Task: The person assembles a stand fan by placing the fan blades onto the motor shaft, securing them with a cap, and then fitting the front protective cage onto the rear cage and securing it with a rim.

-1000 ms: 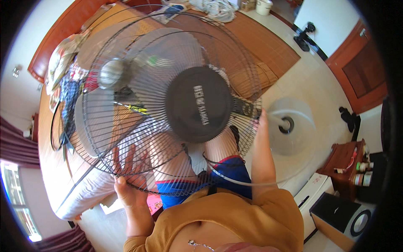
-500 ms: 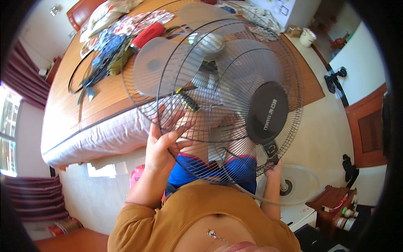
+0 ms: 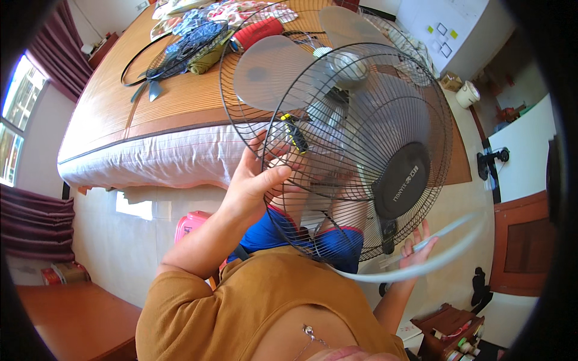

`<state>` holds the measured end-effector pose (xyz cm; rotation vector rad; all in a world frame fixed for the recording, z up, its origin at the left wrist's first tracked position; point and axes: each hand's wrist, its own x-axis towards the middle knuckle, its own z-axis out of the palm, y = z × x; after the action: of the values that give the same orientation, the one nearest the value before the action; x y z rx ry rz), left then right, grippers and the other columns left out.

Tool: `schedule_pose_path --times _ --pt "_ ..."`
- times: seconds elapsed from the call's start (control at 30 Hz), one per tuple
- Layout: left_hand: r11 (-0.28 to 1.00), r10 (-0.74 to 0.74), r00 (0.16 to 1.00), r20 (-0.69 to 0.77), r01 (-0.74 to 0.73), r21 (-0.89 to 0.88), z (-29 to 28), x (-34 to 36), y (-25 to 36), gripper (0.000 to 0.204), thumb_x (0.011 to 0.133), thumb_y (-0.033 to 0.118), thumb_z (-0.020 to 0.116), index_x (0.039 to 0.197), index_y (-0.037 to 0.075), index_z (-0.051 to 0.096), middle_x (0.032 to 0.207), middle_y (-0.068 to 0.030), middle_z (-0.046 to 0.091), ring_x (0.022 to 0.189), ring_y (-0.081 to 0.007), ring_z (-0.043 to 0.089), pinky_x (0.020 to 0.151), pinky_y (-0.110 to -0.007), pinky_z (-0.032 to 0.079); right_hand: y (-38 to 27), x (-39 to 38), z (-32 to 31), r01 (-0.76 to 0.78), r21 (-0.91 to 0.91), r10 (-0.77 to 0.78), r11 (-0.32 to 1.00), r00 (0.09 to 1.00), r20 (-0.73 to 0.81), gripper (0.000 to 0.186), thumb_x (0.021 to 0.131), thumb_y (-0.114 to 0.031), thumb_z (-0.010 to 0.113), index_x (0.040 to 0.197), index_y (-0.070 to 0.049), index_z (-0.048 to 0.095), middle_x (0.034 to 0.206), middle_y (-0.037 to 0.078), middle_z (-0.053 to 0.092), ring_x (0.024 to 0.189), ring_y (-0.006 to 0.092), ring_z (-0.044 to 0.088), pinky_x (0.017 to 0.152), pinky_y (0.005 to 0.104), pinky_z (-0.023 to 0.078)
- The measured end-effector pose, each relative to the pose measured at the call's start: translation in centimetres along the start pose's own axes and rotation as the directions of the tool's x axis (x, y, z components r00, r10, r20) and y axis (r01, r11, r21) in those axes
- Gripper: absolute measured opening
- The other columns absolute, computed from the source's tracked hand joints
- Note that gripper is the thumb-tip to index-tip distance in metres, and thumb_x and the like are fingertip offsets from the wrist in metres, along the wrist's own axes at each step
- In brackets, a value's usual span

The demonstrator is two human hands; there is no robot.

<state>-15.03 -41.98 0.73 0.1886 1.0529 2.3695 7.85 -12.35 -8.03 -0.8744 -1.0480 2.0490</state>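
Observation:
A black wire fan grille [image 3: 337, 240] with a dark round centre cap [image 3: 404, 180] is tilted over my lap. My left hand [image 3: 244, 180] grips its left rim, thumb on the near side and fingers partly behind the wires. To the grille's lower right, my right hand [image 3: 415, 253] holds a pale plastic ring [image 3: 385, 278], blurred by motion, between thumb and fingers. Behind the wires are translucent grey fan blades [image 3: 274, 72] and a silvery hub [image 3: 349, 67]. A black-and-yellow handled tool [image 3: 295, 135] shows through the grille; its support is hidden.
The bed [image 3: 150, 156] lies ahead, with a red cylinder [image 3: 257, 33], a dark netted bag [image 3: 186, 51] and cloths on it. A pink stool [image 3: 191, 224] is by my left side. Right are a small brown cabinet [image 3: 442, 328], a white bucket [image 3: 467, 95] and a wooden door [image 3: 518, 246].
My right hand has left the grille's lower edge and moved right, now on the pale ring, which has swung upward. My left hand keeps its hold. The whole view has shifted.

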Motion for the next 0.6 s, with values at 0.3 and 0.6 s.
schedule_pose_path --times 0.3,0.6 --pt "0.957 -0.156 0.916 0.369 0.233 -0.173 -8.1 2.6 0.4 0.080 0.076 0.047 0.063 0.137 0.014 0.023 0.125 -0.0109 0.045 0.105 -0.0260 0.051 0.079 -0.039 0.048 3.1 2.9 1.5 -0.028 -0.345 -0.002 0.938 0.996 -0.086 0.036 0.089 -0.039 0.051 0.114 -0.013 0.049 0.096 -0.002 0.053 0.048 0.0036 0.034 0.037 0.0160 0.024" --pt "-0.370 0.412 0.720 0.559 -0.429 0.824 -13.5 19.3 -9.8 0.065 0.075 0.036 0.062 0.128 0.015 0.033 0.093 -0.0116 0.061 0.081 -0.0269 0.060 0.065 -0.038 0.050 1.2 2.7 3.8 0.045 -0.451 -0.117 0.891 0.984 -0.134 0.043 0.091 -0.029 0.050 0.128 -0.012 0.037 0.080 -0.003 0.045 0.047 0.0034 0.032 0.035 0.0167 0.022"
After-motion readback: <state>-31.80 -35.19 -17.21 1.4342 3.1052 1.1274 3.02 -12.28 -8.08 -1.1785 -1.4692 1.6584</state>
